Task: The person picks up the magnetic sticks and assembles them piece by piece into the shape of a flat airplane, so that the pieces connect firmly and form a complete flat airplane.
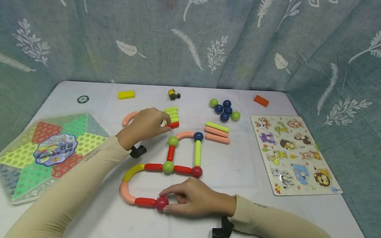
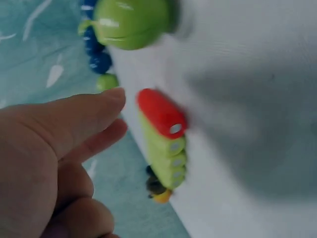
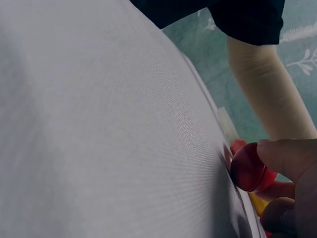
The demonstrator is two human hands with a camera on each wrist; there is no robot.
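Note:
My right hand (image 1: 198, 199) pinches a red ball (image 1: 162, 203) between thumb and finger. That ball ends a chain: a red rod (image 1: 145, 202), a curved pink piece (image 1: 125, 193) and a curved yellow piece (image 1: 133, 171). The chain runs on to a squarish loop with green balls (image 1: 168, 167), a blue ball (image 1: 198, 136) and a second red ball (image 1: 197, 172). Above a short red rod (image 2: 161, 113), my left hand (image 1: 148, 123) reaches out with thumb and forefinger extended. In the left wrist view they look apart from it. Short green rods (image 1: 171, 112) lie beside that rod.
Blue and green balls (image 1: 223, 108) cluster behind longer pink and green rods (image 1: 217, 133). A curved pink piece (image 1: 129, 118) lies by the left wrist. A hexagonal game board (image 1: 4, 154) stands left, an animal puzzle board (image 1: 296, 156) right. Small blocks (image 1: 126, 95) lie along the back.

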